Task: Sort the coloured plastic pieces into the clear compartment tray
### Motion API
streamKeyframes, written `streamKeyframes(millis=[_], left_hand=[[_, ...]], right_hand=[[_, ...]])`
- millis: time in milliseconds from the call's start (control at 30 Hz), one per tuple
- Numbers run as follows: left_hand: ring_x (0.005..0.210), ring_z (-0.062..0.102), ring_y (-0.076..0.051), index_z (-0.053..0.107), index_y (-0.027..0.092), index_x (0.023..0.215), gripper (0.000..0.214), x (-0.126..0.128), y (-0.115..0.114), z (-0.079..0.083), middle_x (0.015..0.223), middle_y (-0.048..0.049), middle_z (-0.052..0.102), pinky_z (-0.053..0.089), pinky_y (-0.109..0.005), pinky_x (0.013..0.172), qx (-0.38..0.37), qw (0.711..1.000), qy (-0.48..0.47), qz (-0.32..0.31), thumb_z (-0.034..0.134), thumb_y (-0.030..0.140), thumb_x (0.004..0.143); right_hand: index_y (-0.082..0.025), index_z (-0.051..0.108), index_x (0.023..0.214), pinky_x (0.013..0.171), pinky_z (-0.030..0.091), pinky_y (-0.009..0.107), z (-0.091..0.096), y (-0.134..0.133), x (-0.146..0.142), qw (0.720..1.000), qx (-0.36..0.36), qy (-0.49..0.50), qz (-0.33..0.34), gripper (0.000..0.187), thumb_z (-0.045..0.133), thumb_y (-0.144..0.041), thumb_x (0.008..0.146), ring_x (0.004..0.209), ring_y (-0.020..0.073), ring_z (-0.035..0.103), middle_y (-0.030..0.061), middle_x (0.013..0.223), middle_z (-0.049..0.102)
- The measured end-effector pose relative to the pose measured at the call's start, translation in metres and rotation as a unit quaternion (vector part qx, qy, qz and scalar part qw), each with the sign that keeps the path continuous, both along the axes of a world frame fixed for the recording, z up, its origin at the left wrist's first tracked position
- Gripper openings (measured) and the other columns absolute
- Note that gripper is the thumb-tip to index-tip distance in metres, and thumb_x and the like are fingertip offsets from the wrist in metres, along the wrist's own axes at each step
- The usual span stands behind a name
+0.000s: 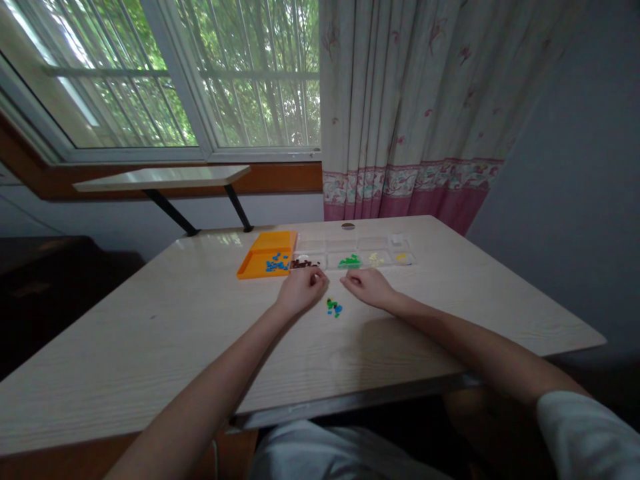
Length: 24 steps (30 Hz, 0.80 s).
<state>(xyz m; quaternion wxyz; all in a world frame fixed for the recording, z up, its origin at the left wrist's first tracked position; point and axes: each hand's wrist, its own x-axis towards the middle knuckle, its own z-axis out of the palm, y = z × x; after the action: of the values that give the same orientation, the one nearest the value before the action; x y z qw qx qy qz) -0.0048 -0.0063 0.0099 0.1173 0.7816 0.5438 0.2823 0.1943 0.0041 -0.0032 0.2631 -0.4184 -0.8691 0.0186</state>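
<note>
My left hand rests at the table in front of the dark brown pieces, its fingers curled together. Whatever it may pinch is too small to make out. To the right, my right hand is closed too, thumb and fingertips pressed together just before the green pieces; I cannot see what is in it. The two hands face each other, slightly apart. Between and nearer than them lies a small cluster of green and blue pieces on the tabletop.
An orange box with its lid open holds blue pieces. Beside it, clear plastic compartment trays hold brown, green, pale yellow and yellow pieces. A raised shelf stands at the table's back left, below a window.
</note>
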Motion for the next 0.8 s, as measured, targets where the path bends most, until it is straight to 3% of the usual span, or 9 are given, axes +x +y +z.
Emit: streamKeyframes(millis=[67,133,267,367,800], left_hand=[[0.048,0.045,-0.011,0.065,0.016,0.075,0.023,0.001,-0.001,0.002,0.053,-0.0002,0.055,0.027,-0.021,0.047,0.0,1.0,0.008,0.0,0.047,0.03,0.076],[0.049,0.046,-0.011,0.065,0.015,0.076,0.024,0.002,-0.002,0.003,0.054,-0.0004,0.055,0.028,-0.02,0.048,-0.003,1.0,0.016,0.002,0.047,0.031,0.076],[0.051,0.046,-0.012,0.065,0.016,0.078,0.026,0.002,-0.003,0.003,0.057,-0.0011,0.057,0.029,-0.021,0.049,-0.013,0.999,0.033,0.017,0.045,0.033,0.077],[0.052,0.047,-0.012,0.065,0.016,0.079,0.027,0.001,-0.004,0.003,0.058,-0.0016,0.058,0.029,-0.021,0.05,-0.014,0.999,0.04,0.019,0.044,0.034,0.077],[0.053,0.047,-0.011,0.065,0.016,0.08,0.025,0.001,-0.004,0.003,0.06,-0.0016,0.058,0.03,-0.02,0.052,0.004,0.999,0.041,-0.004,0.045,0.032,0.079]], right_hand=[[-0.015,0.052,0.061,0.051,0.025,0.02,0.001,0.005,0.0,0.997,-0.05,0.052,-0.007,0.037,0.037,-0.036,0.088,0.051,0.0082,0.04,-0.0026,0.053,0.045],[-0.014,0.052,0.061,0.05,0.025,0.019,0.005,0.009,0.006,0.992,-0.102,0.068,0.036,0.037,0.038,-0.037,0.087,0.051,0.0076,0.038,-0.0035,0.053,0.042],[-0.013,0.056,0.065,0.048,0.026,0.018,0.016,0.012,0.031,0.948,-0.275,-0.003,0.163,0.032,0.057,-0.044,0.073,0.05,0.0063,0.038,-0.0051,0.054,0.043],[-0.013,0.06,0.07,0.047,0.028,0.017,0.022,0.012,0.046,0.913,-0.356,-0.071,0.186,0.033,0.07,-0.042,0.059,0.05,0.0059,0.04,-0.0055,0.055,0.046],[-0.013,0.064,0.08,0.052,0.034,0.016,0.028,0.005,0.038,0.915,-0.329,-0.073,0.222,0.02,0.064,-0.029,0.068,0.057,0.0072,0.045,-0.0031,0.062,0.053]])
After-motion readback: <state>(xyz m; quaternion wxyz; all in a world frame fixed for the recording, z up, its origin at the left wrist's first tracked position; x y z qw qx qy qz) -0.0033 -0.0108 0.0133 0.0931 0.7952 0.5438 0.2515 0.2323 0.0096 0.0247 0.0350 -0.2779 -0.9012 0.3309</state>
